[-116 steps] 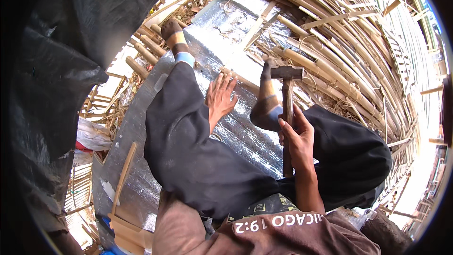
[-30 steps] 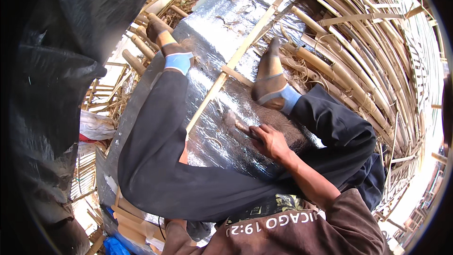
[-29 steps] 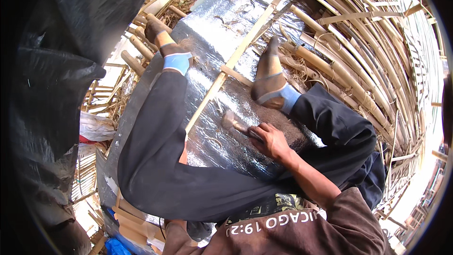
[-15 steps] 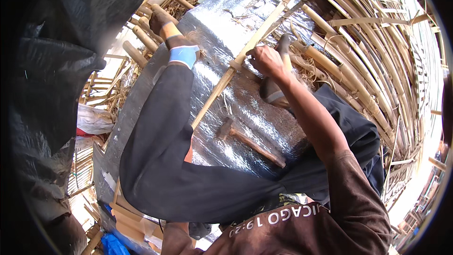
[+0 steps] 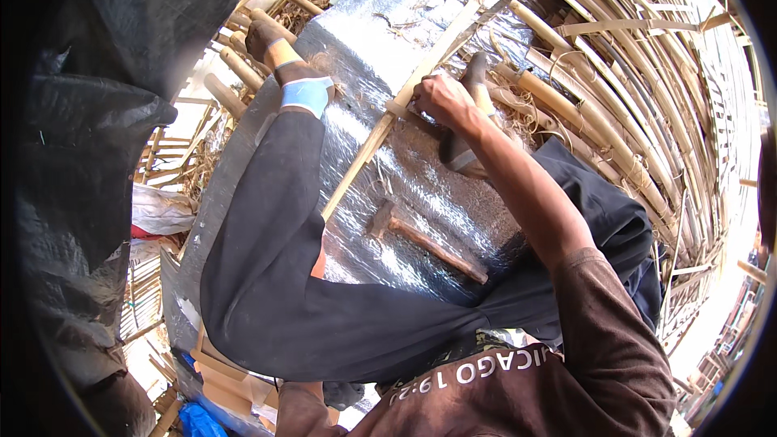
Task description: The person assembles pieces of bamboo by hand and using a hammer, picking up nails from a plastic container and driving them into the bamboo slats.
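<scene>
A long, pale split-bamboo strip (image 5: 460,31) runs slantwise between my legs across a shiny silver sheet (image 5: 356,57). My right hand (image 5: 443,100) is closed beside the strip's middle; what its fingers hold is hidden. A short brown piece (image 5: 413,117) crosses the strip just below that hand. My left forearm (image 5: 303,411) shows at the lower edge and goes behind my bent left leg. Past the knee, a small patch of skin (image 5: 319,265) lies by the strip's near end; the left fingers are hidden. A hammer with a wooden handle (image 5: 437,251) rests on the sheet.
My socked left foot (image 5: 275,48) and right foot (image 5: 476,77) flank the strip. Many bamboo poles (image 5: 583,117) lie at the right, with shavings near the right foot. Black plastic sheeting (image 5: 89,194) hangs at the left. A cardboard box (image 5: 218,380) sits at the lower left.
My right hand has shifted slightly to the left, closer to the strip and the short crosspiece. The whole view has moved a little; the hammer stays put.
</scene>
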Action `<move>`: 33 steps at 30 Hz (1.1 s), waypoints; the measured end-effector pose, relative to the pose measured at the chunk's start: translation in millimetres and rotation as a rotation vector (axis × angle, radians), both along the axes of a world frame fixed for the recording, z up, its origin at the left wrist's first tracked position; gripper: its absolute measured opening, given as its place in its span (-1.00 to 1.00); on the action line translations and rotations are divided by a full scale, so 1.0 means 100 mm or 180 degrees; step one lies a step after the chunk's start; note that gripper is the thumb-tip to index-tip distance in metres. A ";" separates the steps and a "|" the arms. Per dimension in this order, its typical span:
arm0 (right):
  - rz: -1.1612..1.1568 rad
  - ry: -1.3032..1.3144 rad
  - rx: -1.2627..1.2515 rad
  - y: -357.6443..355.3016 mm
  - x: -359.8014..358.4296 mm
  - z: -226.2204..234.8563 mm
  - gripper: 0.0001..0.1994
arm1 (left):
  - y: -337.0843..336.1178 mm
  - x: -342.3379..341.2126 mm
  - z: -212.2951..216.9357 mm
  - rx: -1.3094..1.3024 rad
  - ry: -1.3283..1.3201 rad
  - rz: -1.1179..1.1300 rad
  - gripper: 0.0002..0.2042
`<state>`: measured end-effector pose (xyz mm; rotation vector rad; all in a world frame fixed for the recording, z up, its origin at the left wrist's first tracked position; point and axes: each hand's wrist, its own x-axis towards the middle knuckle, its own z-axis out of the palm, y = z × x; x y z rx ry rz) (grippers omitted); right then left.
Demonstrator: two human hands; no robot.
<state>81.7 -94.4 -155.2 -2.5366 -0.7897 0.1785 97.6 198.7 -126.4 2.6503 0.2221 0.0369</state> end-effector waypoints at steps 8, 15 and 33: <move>-0.0244 0.0316 0.0368 0.07 0.01 0.01 -0.82 | -0.02 -0.08 0.00 0.0026 0.0035 0.0051 -0.65; -0.0222 0.0802 0.0990 0.16 -0.38 0.21 -0.81 | -0.02 -0.13 0.02 0.0036 0.0042 0.0050 -0.65; -0.0487 0.0972 0.0512 0.20 -0.37 0.06 -0.82 | 0.03 -0.31 0.01 0.0029 0.0103 0.0128 -0.66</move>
